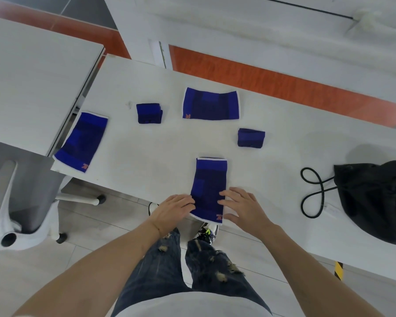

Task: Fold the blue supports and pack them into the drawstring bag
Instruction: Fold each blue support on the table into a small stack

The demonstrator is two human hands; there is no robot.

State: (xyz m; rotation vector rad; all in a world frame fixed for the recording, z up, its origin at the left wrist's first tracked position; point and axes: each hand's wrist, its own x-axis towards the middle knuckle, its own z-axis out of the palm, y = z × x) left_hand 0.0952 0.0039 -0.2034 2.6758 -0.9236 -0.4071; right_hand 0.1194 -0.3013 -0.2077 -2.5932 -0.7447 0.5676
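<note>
Hands (177, 208) (242, 207) flat, fingers straight, pressing support (209, 186) — white table (146, 145), orange-striped floor (272, 81).

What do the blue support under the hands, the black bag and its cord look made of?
Blue support: looks like stretchy knitted fabric, matte, with banded darker panels and a white edge. Drawstring bag: thin black woven cloth, probably synthetic, slumped in soft creases with a faint sheen. Cord: round black rope, likely braided; weave too small to tell.
</note>
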